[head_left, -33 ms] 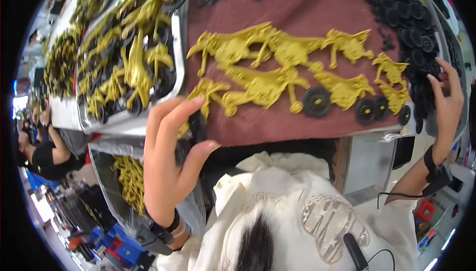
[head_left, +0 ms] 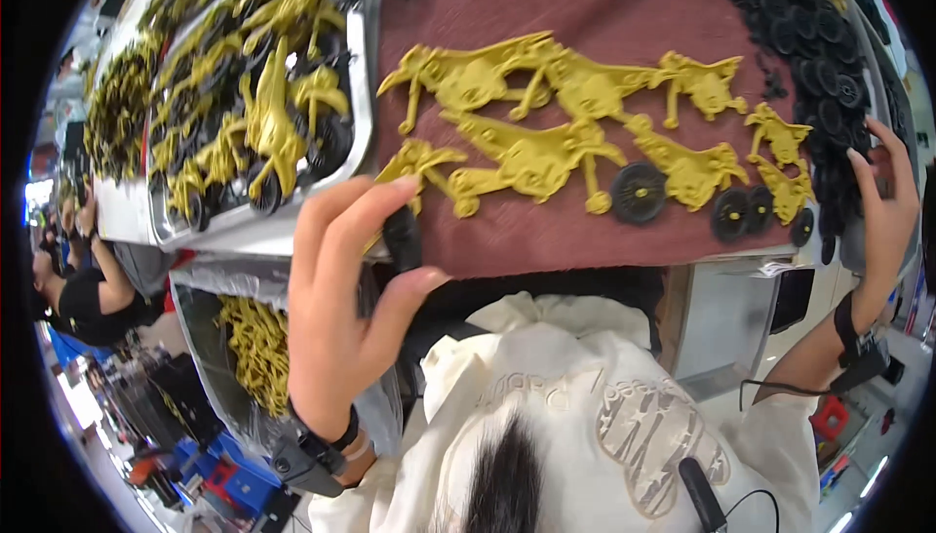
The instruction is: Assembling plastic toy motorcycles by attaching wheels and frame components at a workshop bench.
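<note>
Along the near edge of the cloth-covered table (head_left: 546, 250), a narrow bare strip lets a hand pass. Toward the far edge the bare cloth is wider. Between these, crowded yellow parts (head_left: 531, 160) leave only small gaps. The rim of the tray (head_left: 364, 94) obstructs at the left, the heap of black wheels (head_left: 824, 79) at the right edge; the left hand (head_left: 341, 284) occupies the near left corner.

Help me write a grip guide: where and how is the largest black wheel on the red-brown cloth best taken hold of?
The black wheel is probably best pinched by opposite edges of its rim, from the near side: it looks flat, face up, with bare red-brown cloth there, while yellow parts sit close on its left and right.
</note>
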{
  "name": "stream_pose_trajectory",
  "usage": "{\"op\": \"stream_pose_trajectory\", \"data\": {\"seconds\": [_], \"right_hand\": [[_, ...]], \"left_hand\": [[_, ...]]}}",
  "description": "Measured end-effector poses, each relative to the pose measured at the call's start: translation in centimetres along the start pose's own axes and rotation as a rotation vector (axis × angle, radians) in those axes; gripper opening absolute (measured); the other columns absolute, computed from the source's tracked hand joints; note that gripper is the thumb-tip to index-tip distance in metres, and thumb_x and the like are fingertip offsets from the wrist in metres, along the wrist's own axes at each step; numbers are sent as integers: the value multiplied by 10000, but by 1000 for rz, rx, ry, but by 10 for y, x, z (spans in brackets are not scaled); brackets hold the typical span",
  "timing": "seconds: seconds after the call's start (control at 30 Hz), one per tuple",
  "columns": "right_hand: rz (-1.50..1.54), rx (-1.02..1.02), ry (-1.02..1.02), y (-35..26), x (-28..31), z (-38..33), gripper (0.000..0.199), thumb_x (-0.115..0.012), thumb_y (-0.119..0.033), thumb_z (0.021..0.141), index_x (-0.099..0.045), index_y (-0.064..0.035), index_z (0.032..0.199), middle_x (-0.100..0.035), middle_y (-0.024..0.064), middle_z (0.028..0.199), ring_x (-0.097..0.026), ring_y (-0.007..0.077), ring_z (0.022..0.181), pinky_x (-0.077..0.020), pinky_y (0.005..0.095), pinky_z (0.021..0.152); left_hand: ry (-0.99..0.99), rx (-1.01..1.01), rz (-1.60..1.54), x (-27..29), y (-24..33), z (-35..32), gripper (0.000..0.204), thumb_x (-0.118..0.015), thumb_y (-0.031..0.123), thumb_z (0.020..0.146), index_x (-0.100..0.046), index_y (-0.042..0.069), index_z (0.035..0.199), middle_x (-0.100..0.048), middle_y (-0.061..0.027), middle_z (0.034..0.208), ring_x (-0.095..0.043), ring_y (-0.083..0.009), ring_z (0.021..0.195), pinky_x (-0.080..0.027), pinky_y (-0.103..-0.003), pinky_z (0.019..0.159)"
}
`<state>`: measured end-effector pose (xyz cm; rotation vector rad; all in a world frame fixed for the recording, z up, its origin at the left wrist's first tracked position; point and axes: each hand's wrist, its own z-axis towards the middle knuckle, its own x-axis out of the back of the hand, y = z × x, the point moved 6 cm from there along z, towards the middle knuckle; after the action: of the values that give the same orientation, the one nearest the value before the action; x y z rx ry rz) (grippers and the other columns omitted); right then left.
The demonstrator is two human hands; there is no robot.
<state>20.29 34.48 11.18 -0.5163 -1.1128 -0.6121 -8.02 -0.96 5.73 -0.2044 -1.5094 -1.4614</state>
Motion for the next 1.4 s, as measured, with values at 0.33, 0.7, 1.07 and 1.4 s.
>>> {"op": "stream_pose_trajectory", "data": {"seconds": [0.33, 0.7, 1.07, 1.4], "right_hand": [[561, 491, -293, -229, -46, -33, 469, -814, -133, 660, -661, 17, 1077, -657, 156, 1049, -635, 293, 970, -487, 355, 855], [508, 513, -249, -253, -61, -48, 485, -813, -134, 593, -680, -8, 1042, -636, 134, 1029, -610, 306, 845, -489, 378, 731], [456, 550, -178, -248, -65, -51, 435, -805, -175, 596, -693, -47, 996, -613, 69, 979, -577, 280, 852, -437, 393, 747], [382, 523, -283, -234, -61, -47, 397, -796, -116, 620, -659, -44, 986, -590, 95, 1002, -551, 300, 885, -439, 388, 753]], "left_hand": [[116, -144, 202, -16, -20, -11, 532, -783, 186, 698, -629, 65, 1193, -598, -105, 1098, -564, -302, 986, -433, -389, 860], [128, -118, 214, -17, -25, -9, 536, -798, 201, 690, -641, 75, 1187, -597, -112, 1111, -548, -301, 1016, -410, -395, 907], [129, -111, 264, -19, -21, -7, 500, -786, 198, 722, -641, 67, 1182, -586, -115, 1126, -539, -299, 1030, -406, -393, 914], [136, -116, 218, -21, -17, -8, 511, -790, 184, 725, -630, 51, 1192, -594, -121, 1124, -541, -306, 1036, -407, -397, 930]]}}
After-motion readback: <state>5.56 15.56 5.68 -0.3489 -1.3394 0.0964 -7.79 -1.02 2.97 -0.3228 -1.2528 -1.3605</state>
